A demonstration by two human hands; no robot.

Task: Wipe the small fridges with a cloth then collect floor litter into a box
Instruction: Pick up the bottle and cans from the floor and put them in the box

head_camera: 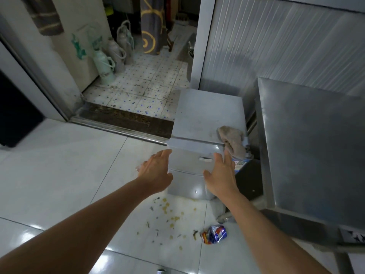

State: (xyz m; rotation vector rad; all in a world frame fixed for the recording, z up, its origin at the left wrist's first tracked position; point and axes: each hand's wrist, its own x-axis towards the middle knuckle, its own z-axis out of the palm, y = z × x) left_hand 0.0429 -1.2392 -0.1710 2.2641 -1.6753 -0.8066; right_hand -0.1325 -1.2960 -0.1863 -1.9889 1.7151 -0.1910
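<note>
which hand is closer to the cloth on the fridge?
Right. The right hand reaches up just below the cloth, fingertips almost at its hanging edge. The left hand is at the fridge's opposite front corner, farther off.

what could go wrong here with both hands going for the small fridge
The cloth is draped over the top right corner of the small fridge; nudging the fridge may drop it into the gap beside the steel table. Scattered litter and a crumpled wrapper lie right underfoot, so stepping closer could slip or spread it.
</note>
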